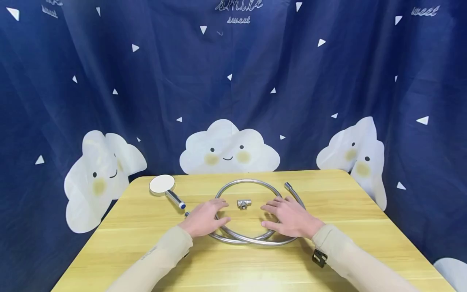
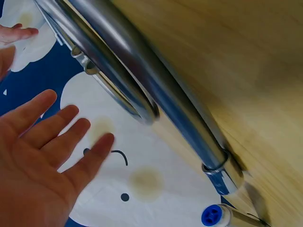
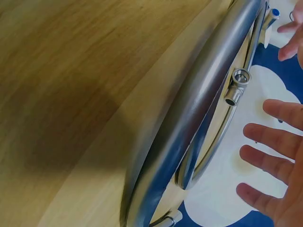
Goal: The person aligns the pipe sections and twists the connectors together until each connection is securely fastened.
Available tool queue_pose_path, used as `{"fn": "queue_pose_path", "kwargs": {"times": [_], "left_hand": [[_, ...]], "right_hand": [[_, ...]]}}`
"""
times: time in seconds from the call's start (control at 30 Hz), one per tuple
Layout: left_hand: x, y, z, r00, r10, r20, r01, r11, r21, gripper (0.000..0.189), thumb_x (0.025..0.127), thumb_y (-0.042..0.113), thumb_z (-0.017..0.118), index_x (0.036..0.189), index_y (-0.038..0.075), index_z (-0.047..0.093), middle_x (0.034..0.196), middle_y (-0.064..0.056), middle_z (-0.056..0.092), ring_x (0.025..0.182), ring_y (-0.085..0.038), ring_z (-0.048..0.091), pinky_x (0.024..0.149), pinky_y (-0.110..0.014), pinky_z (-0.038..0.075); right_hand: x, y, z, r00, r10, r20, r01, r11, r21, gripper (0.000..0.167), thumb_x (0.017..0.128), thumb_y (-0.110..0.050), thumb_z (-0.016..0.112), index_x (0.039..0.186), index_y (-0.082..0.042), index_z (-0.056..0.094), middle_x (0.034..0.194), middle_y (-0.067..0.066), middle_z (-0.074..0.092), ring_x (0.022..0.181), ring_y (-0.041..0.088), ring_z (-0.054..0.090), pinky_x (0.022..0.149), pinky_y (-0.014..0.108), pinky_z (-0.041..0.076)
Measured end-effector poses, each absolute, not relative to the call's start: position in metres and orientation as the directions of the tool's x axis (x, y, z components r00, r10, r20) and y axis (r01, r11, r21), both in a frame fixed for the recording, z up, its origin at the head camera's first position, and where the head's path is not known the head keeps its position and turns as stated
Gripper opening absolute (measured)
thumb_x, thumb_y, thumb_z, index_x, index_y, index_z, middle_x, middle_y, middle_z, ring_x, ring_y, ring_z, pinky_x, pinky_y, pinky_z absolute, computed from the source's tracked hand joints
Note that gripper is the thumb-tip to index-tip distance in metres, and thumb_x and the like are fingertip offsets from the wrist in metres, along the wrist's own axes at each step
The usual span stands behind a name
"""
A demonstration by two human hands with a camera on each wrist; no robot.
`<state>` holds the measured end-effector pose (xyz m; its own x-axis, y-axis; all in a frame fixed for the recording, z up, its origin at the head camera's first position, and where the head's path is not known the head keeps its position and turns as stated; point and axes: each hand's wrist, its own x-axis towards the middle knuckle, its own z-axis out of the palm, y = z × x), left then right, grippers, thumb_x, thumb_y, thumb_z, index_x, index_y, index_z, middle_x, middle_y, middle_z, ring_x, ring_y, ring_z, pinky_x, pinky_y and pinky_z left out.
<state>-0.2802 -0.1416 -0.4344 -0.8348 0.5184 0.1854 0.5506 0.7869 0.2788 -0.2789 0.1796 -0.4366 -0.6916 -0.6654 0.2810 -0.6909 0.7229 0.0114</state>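
A grey metal shower hose [image 1: 268, 243] lies coiled in a loop on the table. My left hand [image 1: 205, 218] is over the loop's left side and my right hand [image 1: 290, 217] over its right side. Both have extended, spread fingers and hold nothing. In the wrist views, the left palm [image 2: 40, 156] and right fingers [image 3: 267, 163] appear apart from the hose [image 3: 199, 90]. Inside the loop sits a small chrome T-shaped fitting [image 1: 243, 203], between the hands. Left of the loop rests a shower head [image 1: 162, 184] with a round white face; its handle end [image 2: 211, 215] is blue.
The wood-grain table [image 1: 222, 267] reaches back to a dark blue curtain [image 1: 233, 97] printed with clouds and triangles. One hose end [image 1: 288, 185] points to the back right; the other [image 2: 222, 178] lies near the shower head's handle. A black strapped device [image 1: 319, 258] is at the right wrist.
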Motion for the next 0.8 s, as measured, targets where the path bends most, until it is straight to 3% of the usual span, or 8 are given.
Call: {"fn": "queue_pose_path", "kwargs": {"times": [0.13,0.37,0.57,0.8], "left_hand": [[-0.280,-0.148,-0.435,-0.853,0.447,0.269,0.517,0.791,0.325,0.035,0.095,0.037,0.067,0.121,0.014,0.070,0.125,-0.004,0.069,0.120,-0.024,0.064,0.101,-0.042,0.051],[-0.284,-0.159,-0.432,-0.830,0.391,0.398,0.525,0.789,0.319,0.013,0.092,0.027,0.068,0.100,0.019,0.072,0.099,0.003,0.069,0.090,-0.018,0.065,0.076,-0.034,0.053],[-0.284,-0.174,-0.429,-0.850,0.320,0.418,0.468,0.824,0.320,0.016,0.090,0.025,0.069,0.103,0.018,0.074,0.097,0.003,0.068,0.088,-0.017,0.065,0.072,-0.035,0.051],[-0.287,-0.196,-0.427,-0.845,0.259,0.468,0.436,0.840,0.323,0.018,0.090,0.025,0.069,0.103,0.014,0.073,0.094,-0.001,0.070,0.089,-0.021,0.066,0.073,-0.037,0.052]], "right_hand": [[-0.279,0.178,-0.438,-0.673,-0.679,0.295,-0.702,0.711,0.035,0.052,0.096,-0.057,0.057,0.128,-0.017,0.068,0.125,0.004,0.070,0.118,0.026,0.062,0.095,0.053,0.047],[-0.279,0.175,-0.438,-0.665,-0.680,0.308,-0.704,0.709,0.043,0.051,0.096,-0.057,0.058,0.126,-0.017,0.070,0.122,0.002,0.071,0.116,0.025,0.063,0.096,0.052,0.049],[-0.279,0.169,-0.439,-0.657,-0.690,0.302,-0.715,0.698,0.037,0.052,0.096,-0.058,0.056,0.126,-0.018,0.069,0.122,0.001,0.070,0.115,0.023,0.063,0.092,0.048,0.050],[-0.278,0.161,-0.436,-0.659,-0.694,0.291,-0.718,0.696,0.033,0.054,0.097,-0.060,0.053,0.128,-0.019,0.068,0.124,0.000,0.069,0.119,0.023,0.061,0.098,0.049,0.049]]}}
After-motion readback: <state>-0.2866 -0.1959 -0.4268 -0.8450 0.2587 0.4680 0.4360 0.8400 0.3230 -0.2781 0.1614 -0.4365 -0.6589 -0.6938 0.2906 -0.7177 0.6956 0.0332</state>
